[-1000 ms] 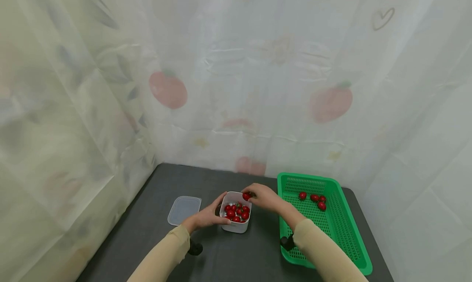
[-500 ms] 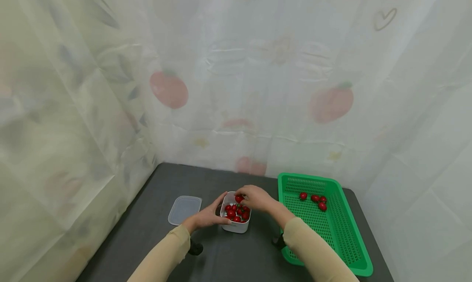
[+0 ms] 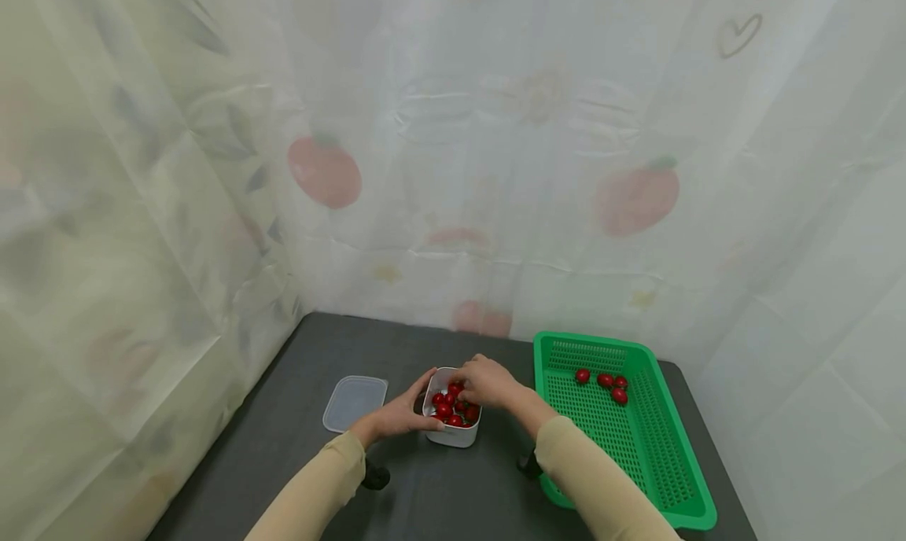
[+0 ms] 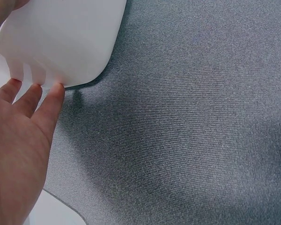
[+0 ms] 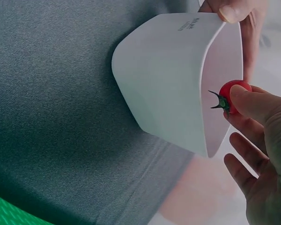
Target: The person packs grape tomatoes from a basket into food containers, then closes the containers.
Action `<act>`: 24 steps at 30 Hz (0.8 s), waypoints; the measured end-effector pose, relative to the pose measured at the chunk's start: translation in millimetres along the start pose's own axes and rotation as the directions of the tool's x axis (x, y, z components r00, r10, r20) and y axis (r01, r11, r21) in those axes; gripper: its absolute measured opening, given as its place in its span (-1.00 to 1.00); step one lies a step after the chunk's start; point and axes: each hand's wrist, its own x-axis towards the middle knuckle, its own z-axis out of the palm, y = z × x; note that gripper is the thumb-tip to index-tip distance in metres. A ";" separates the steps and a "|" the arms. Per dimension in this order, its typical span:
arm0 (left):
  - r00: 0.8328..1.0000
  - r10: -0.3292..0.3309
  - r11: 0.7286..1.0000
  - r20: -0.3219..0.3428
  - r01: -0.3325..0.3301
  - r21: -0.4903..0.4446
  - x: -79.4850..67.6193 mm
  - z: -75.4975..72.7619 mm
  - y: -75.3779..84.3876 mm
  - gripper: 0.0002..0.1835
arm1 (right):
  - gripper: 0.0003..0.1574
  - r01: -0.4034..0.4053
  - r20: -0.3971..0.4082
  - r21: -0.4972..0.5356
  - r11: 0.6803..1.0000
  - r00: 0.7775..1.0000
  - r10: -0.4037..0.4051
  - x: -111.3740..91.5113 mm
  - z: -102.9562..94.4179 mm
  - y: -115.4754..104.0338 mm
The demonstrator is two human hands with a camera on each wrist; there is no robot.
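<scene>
A white square container [image 3: 451, 437] with several cherry tomatoes [image 3: 443, 410] in it stands on the dark table. My left hand [image 3: 396, 415] grips its left side, thumb at the near rim and fingers spread along the outer wall. In the left wrist view, fingertips press against the container's wall [image 4: 75, 42]. My right hand [image 3: 488, 382] is over the container's far right part, fingertips lowered into its mouth. Between thumb and index finger it pinches a red cherry tomato [image 5: 240, 88] with a green stem, seen in the right wrist view at the opening.
A green perforated basket [image 3: 616, 431] stands to the right, with several tomatoes [image 3: 605, 380] near its far end. Left of the container lies a translucent square lid [image 3: 355, 403] on the table. A patterned curtain [image 3: 481, 171] hangs behind the table.
My right hand has moved left from the container's right rim and down into it with the cherry tomato. The left hand and the container have stayed in place.
</scene>
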 end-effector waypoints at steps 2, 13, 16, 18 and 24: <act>1.000 0.000 1.000 -0.001 0.000 0.001 0.4 0.0 -0.2 0.12 | -0.63 0.001 0.007 -0.011 1.000 1.000 -0.001 0.3 1.9 0.3; 1.000 -0.014 0.999 -0.015 0.015 0.039 -1.2 -0.2 3.8 0.15 | -0.57 0.018 0.016 -0.080 0.997 1.000 -0.017 3.4 8.2 0.5; 1.000 -0.016 0.999 -0.019 0.017 0.045 -1.3 -0.1 3.9 0.15 | -0.56 0.023 0.012 -0.095 0.995 1.000 -0.022 3.3 8.2 0.2; 1.000 -0.016 0.999 -0.020 0.017 0.044 -1.1 -0.1 3.4 0.15 | -0.56 0.023 0.014 -0.108 0.994 1.000 -0.022 2.8 7.6 0.2; 1.000 -0.001 0.999 -0.016 0.001 0.032 0.1 -0.1 1.3 0.15 | -0.59 0.008 -0.024 -0.099 0.995 1.000 -0.011 -7.3 -1.6 5.8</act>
